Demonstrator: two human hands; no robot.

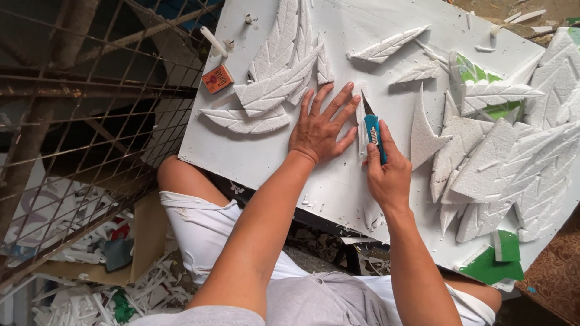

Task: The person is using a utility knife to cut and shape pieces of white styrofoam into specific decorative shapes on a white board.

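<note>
Head view: right hand (386, 175) has its grip wrapped tight around a blue utility knife (373, 134), blade in a narrow foam strip (362, 121) on the white worktop (254, 151). Beside that grip, left hand (320, 124) lies spread flat, steadying the strip. Many carved foam feathers (275, 84) lie finished around; this cut looks partway done.

One blue knife (373, 134); one orange matchbox (217, 78); two hands (320, 130).
</note>
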